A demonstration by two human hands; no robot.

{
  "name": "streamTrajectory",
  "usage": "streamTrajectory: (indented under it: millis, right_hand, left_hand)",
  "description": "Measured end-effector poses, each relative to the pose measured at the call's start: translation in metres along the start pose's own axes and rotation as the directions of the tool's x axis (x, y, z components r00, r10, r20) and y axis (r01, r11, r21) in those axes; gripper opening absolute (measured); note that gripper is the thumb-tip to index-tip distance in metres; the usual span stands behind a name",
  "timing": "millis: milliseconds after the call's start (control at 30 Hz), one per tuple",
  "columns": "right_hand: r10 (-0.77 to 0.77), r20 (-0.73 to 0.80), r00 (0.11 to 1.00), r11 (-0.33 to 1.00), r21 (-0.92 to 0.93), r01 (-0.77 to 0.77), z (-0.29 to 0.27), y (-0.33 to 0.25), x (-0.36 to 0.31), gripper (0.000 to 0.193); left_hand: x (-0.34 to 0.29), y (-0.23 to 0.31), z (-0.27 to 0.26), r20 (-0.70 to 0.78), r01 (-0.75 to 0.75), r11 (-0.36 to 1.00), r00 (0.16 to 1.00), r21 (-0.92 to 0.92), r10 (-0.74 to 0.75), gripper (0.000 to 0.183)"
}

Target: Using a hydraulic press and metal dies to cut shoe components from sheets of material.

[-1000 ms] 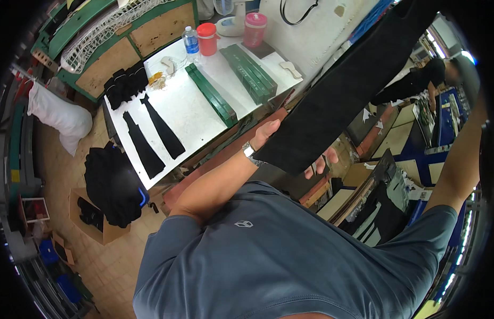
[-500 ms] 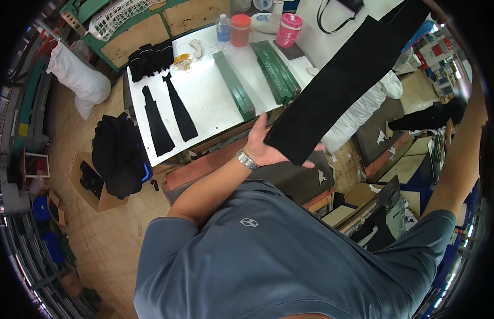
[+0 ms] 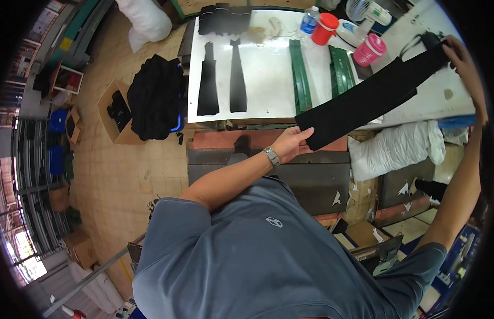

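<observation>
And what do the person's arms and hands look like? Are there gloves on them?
No gloves! The left hand and right hand are bare. A shiny silver watch with a metal band goes round the left wrist. Both sleeves are short, plain and grey-blue.

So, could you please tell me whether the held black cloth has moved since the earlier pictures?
Yes: in this view, the cloth has shifted toward the table, now hiding the near end of the right green bars, which showed before.
</observation>
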State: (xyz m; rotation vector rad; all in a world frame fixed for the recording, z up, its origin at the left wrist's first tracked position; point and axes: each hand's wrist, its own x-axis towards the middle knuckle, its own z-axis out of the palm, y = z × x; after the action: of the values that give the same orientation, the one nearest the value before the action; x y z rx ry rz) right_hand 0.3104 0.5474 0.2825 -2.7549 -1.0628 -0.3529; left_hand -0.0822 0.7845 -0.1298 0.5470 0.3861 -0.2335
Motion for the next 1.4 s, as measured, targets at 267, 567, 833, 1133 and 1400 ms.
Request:
streamTrajectory:
  millis: [267, 567, 833, 1133, 1400]
  right_hand:
    - [-0.256, 0.177, 0.95, 0.952, 0.217, 0.216, 0.217, -0.127, 0.126, 0.024]
    - [-0.591, 0.276, 0.758, 0.806, 0.242, 0.541, 0.573, -0.327, 0.311, 0.021]
    - [-0.406, 0.437, 0.803, 0.913, 0.16, 0.374, 0.782, -0.427, 0.331, 0.024]
    - [-0.315, 0.533, 0.785, 0.949, 0.171, 0.265, 0.855, -0.445, 0.33, 0.024]
    - [-0.349, 0.346, 0.871, 0.934, 0.203, 0.293, 0.882, -0.435, 0.317, 0.024]
  left_hand:
    - [-0.007, 0.043, -0.15, -0.315, -0.138, 0.99, 0.941, -0.02, 0.125, 0.022]
    - [0.043, 0.024, -0.311, -0.538, -0.272, 0.921, 0.839, -0.278, 0.085, 0.022]
    - [0.087, 0.039, -0.378, -0.685, -0.291, 0.91, 0.728, -0.296, 0.01, 0.033]
    - [0.089, 0.06, -0.406, -0.636, -0.14, 0.939, 0.766, -0.314, -0.099, 0.035]
    - [0.09, 0.071, -0.404, -0.616, -0.023, 0.962, 0.772, -0.272, -0.156, 0.039]
